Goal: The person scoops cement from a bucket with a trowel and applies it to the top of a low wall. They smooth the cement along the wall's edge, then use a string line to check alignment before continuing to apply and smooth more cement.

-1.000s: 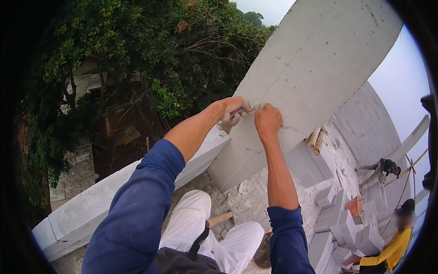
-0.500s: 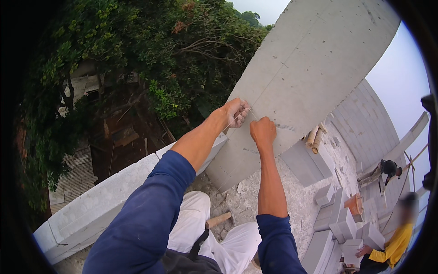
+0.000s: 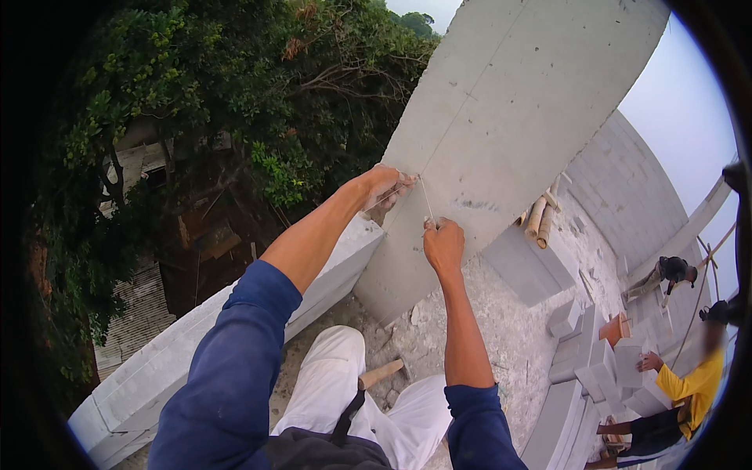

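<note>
My left hand (image 3: 385, 188) is up at the edge of the tall grey concrete column (image 3: 501, 133), fingers pinched together on a thin string (image 3: 424, 197). My right hand (image 3: 443, 244) sits just below and beside it, fingers closed on the same string, which runs taut between the two hands against the column face. Low block wall (image 3: 235, 329) to the left, trees (image 3: 235, 102) beyond. I'm crouched, white trousers (image 3: 337, 384) in view; a wooden handle (image 3: 381, 373) lies on the rough floor (image 3: 509, 329) by my knees. Loose grey blocks (image 3: 595, 360) lie to the right, beside a person in a yellow shirt (image 3: 693, 384).
</note>
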Demonstrator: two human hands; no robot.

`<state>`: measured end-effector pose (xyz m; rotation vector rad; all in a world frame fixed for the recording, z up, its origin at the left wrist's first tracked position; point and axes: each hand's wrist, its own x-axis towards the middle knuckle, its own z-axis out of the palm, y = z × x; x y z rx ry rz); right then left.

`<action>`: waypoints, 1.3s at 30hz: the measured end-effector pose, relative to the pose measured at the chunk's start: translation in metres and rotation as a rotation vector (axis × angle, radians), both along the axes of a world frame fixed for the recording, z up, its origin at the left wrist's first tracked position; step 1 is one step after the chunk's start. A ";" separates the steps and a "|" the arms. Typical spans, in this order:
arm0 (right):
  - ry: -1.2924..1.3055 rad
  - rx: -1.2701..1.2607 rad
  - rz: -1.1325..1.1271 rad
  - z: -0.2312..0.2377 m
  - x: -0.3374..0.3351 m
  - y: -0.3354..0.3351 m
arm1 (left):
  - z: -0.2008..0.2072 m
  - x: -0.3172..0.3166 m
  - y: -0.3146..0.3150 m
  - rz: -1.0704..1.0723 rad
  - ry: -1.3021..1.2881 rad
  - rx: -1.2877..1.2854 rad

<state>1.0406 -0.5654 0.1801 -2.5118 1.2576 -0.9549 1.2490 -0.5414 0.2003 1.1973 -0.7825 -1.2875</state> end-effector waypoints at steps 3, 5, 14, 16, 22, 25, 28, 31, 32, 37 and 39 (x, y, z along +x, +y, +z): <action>0.122 -0.158 0.078 -0.005 0.008 0.017 | -0.003 -0.001 0.005 -0.061 0.037 -0.048; 0.224 -0.256 0.164 -0.002 0.013 0.022 | -0.006 0.000 0.006 -0.147 0.122 -0.094; 0.035 -0.164 0.583 0.053 0.052 -0.014 | -0.022 -0.005 0.009 -0.099 0.165 -0.246; -0.192 0.389 0.659 0.071 0.066 -0.025 | -0.022 -0.007 0.011 -0.078 0.142 -0.243; -0.708 0.763 0.341 0.080 0.062 -0.023 | -0.015 -0.006 0.014 -0.025 0.053 -0.224; -0.904 0.786 0.306 0.058 0.049 -0.012 | -0.011 -0.006 0.013 0.024 -0.037 -0.195; -0.958 0.816 0.217 0.037 0.035 -0.010 | -0.006 -0.006 0.013 0.102 -0.159 -0.140; -0.910 0.727 0.122 0.017 0.026 -0.016 | -0.003 -0.004 0.016 0.160 -0.280 -0.110; -0.872 0.638 0.091 0.011 0.026 -0.018 | -0.002 -0.003 0.015 0.168 -0.326 -0.108; -0.588 0.265 -0.080 -0.008 0.027 -0.024 | -0.006 0.000 -0.004 0.223 -0.484 -0.142; -0.458 0.181 -0.109 -0.011 0.024 -0.020 | -0.009 -0.001 -0.017 0.291 -0.558 -0.177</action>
